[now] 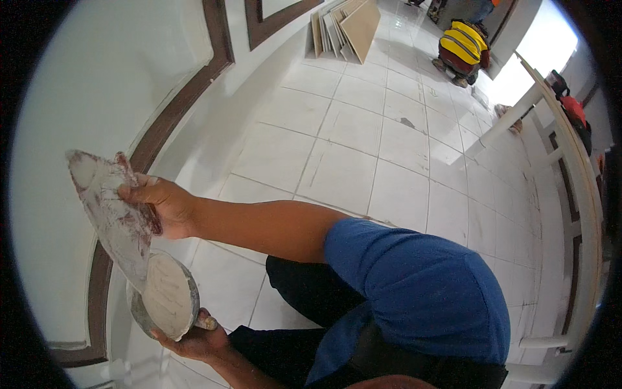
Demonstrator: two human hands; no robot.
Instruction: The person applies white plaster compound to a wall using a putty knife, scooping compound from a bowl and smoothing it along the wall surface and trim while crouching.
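My left hand [201, 342], low in the view, is closed around the underside and edge of a round dark-rimmed bowl [195, 295]. Pale putty [167, 285], streaked on top, fills it. A short, putty-smeared stub [206, 322] sticks out by my left fingers; its kind is unclear. Above, my right hand [162, 204] grips a wide plastering blade [113, 211], its face coated with whitish putty and its grip edge stained reddish. The blade's lower corner overlaps the bowl; whether it touches the putty I cannot tell.
A white wall with brown trim [175, 120] runs close on the left. Several boards [353, 29] lean on it farther off. White tiles [346, 129] cover the floor. A person in a yellow vest [464, 44] crouches at the back. A white wood-topped railing [576, 162] stands at right.
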